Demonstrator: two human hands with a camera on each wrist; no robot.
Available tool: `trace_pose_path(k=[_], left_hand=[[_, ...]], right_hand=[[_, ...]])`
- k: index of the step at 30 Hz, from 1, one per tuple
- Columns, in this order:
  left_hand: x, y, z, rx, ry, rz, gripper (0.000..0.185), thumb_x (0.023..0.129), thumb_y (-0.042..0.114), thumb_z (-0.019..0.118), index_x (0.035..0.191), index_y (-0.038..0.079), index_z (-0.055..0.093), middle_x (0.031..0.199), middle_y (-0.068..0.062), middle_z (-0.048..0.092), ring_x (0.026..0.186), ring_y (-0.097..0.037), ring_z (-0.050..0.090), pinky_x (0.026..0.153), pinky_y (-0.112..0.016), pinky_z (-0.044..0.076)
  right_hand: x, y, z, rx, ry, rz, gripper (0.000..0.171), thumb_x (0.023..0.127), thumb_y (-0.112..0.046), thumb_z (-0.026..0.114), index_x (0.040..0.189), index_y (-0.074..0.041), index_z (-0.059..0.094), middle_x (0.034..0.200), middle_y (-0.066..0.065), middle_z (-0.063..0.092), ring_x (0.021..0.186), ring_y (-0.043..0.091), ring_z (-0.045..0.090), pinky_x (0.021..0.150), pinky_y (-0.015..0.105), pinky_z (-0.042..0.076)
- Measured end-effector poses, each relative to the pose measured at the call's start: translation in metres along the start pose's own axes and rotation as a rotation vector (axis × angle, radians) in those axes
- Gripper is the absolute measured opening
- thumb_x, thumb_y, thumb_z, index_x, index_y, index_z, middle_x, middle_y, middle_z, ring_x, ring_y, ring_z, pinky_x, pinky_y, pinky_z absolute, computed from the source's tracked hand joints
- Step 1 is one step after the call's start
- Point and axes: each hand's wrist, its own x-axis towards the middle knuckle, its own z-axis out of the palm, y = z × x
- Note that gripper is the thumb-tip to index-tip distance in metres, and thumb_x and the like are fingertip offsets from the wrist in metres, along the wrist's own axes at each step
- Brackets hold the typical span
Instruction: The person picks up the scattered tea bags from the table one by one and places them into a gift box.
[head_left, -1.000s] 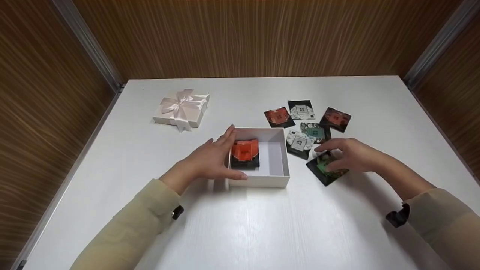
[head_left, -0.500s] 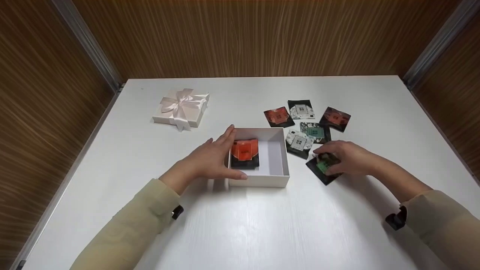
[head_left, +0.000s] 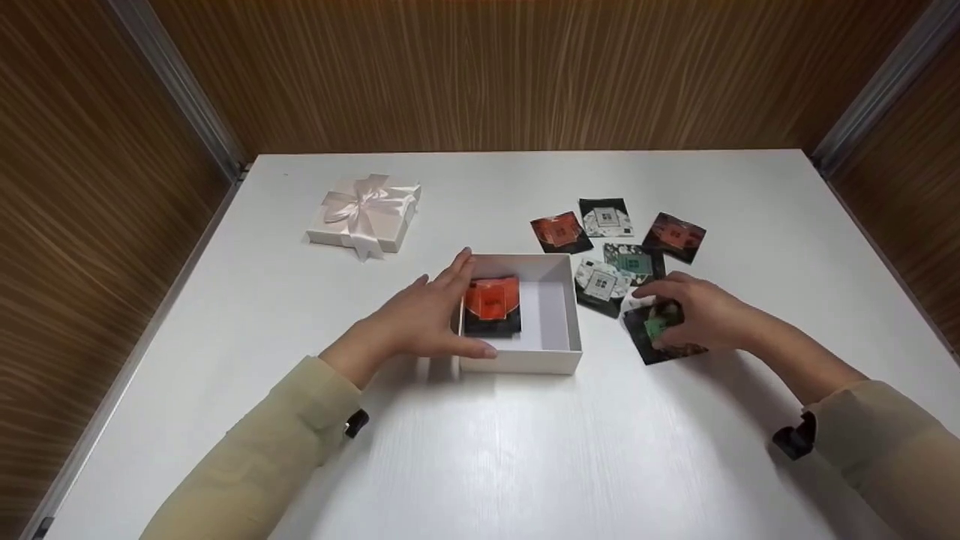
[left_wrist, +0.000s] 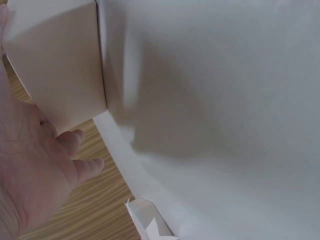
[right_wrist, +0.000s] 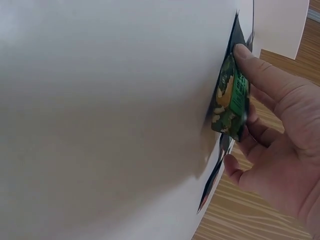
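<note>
My left hand (head_left: pixel 424 322) holds an open white box (head_left: pixel 521 363) at its left side, thumb on the front rim and index finger by the back left corner. Inside lies a red-and-black sachet (head_left: pixel 493 304), against the box's left wall. The left wrist view shows the box wall (left_wrist: pixel 60 65) beside the palm. To the right of the box, my right hand (head_left: pixel 709 315) pinches a dark sachet with a green label (head_left: pixel 641 334). In the right wrist view my thumb presses on this tilted green sachet (right_wrist: pixel 231 102), and the fingers lie at its other edge.
Behind the right hand lie a white-labelled sachet (head_left: pixel 600 285), a teal one (head_left: pixel 634 262), another white one (head_left: pixel 606 217), an orange-red one (head_left: pixel 561 232) and a dark red one (head_left: pixel 675 236). A ribboned gift-box lid (head_left: pixel 364 214) stands at the back left of the white table (head_left: pixel 510 457).
The right hand's fingers have closed on the green-labelled sachet, which has turned and shifted slightly to the right. The left hand and the box stay in place.
</note>
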Motion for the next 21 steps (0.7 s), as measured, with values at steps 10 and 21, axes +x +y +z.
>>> trace_pose_path(k=[10, 21], left_hand=[[0.0, 0.001, -0.001, -0.002, 0.001, 0.001, 0.144, 0.073, 0.098, 0.06, 0.171, 0.013, -0.003, 0.178, 0.004, -0.013, 0.157, -0.025, 0.031, 0.13, -0.054, 0.015], [-0.001, 0.001, 0.0, 0.006, 0.001, -0.001, 0.145, 0.072, 0.098, 0.06, 0.171, 0.013, -0.003, 0.177, 0.005, -0.014, 0.157, -0.025, 0.032, 0.13, -0.054, 0.015]], right_hand=[[-0.003, 0.001, -0.012, -0.002, 0.006, 0.015, 0.07, 0.088, -0.013, 0.089, 0.151, -0.008, 0.058, 0.132, 0.019, 0.068, 0.114, 0.034, 0.064, 0.096, 0.057, 0.053], [-0.008, 0.0, -0.029, 0.072, 0.021, 0.039, 0.057, 0.1, -0.014, 0.075, 0.154, -0.014, 0.056, 0.079, -0.001, 0.06, 0.065, 0.013, 0.048, 0.061, 0.031, 0.042]])
